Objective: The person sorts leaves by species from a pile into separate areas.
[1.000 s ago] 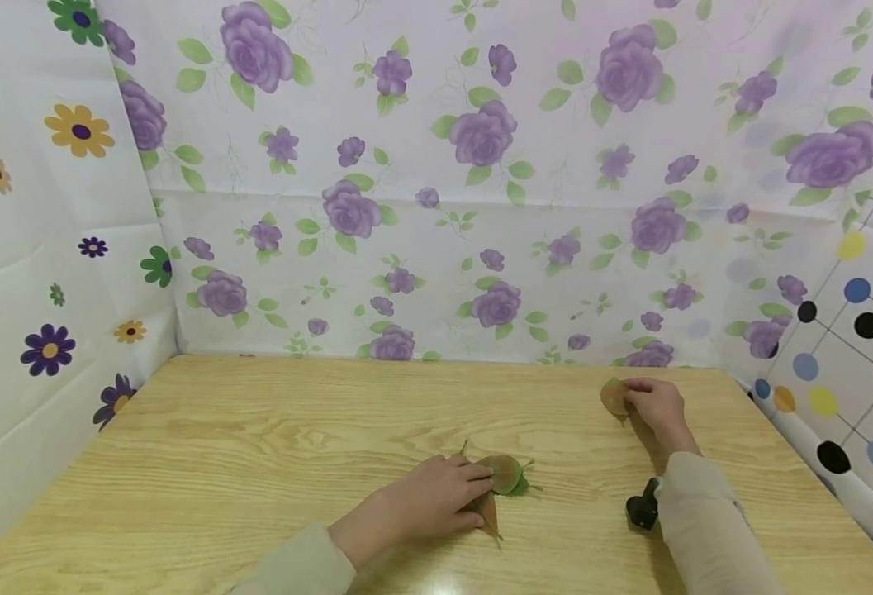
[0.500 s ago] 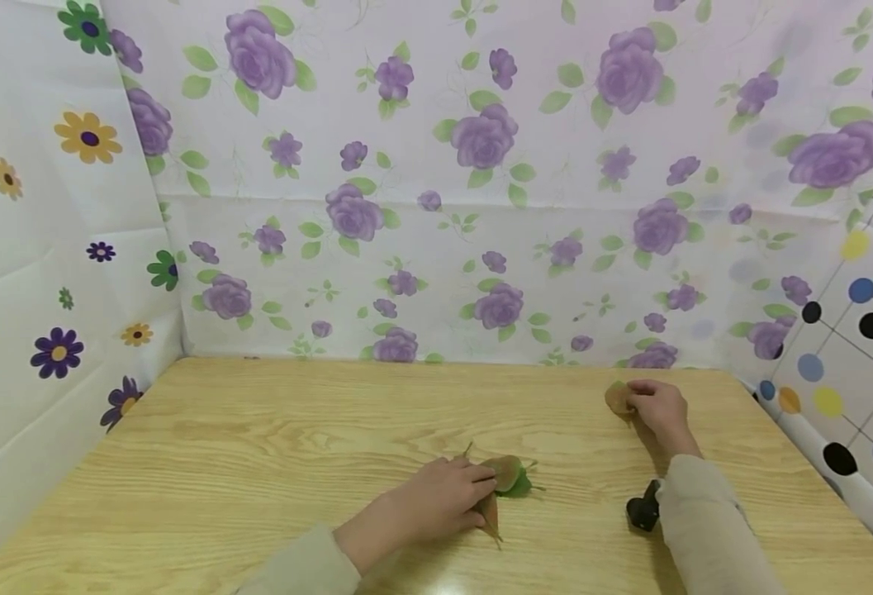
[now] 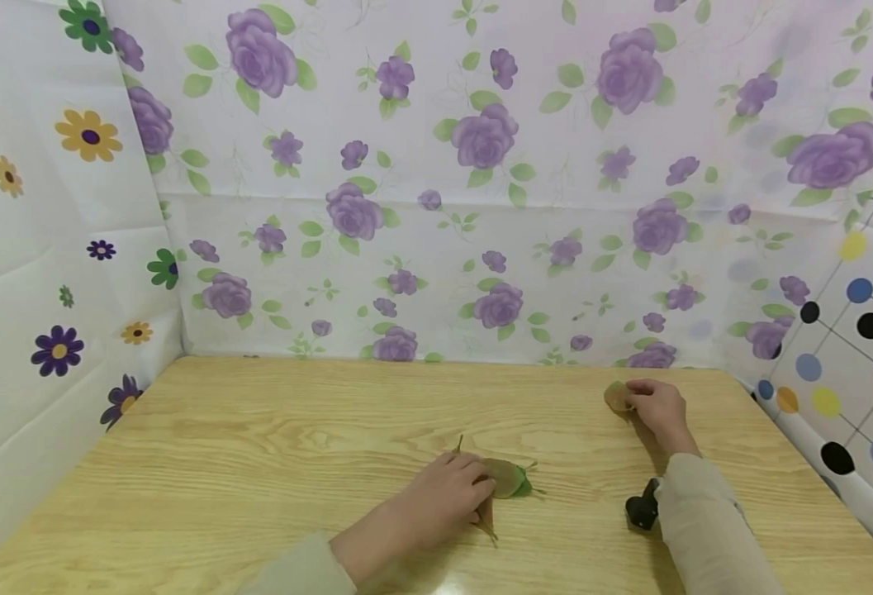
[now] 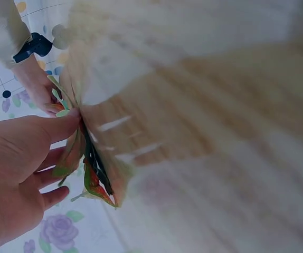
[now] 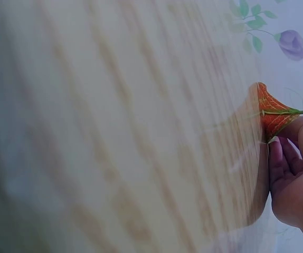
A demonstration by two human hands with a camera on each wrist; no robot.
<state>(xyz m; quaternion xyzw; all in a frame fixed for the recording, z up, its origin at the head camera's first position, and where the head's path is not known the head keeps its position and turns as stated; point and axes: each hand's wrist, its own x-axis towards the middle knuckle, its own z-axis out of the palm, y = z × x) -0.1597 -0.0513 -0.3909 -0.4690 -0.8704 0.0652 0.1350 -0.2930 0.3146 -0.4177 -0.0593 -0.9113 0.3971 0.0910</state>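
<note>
Grasping two-handed on a yellow wood-grained counter [image 3: 272,430].
Nearer: holding a cluster of flat brown-and-green leaves [image 3: 509,479] with the left hand [image 3: 447,498], more bunched than just before, apparently for firmer hold; farther right: pinching one broad orange-and-green leaf [image 3: 615,398] with the right hand [image 3: 660,410].

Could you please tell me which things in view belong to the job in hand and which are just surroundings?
Belong to the job:
- leaf cluster, touched by the left hand
- single leaf, pinched by the right hand

Surroundings:
- wooden table
- purple-rose cloth behind it
- dotted cloth on the right
- daisy-print cloth on the left
</note>
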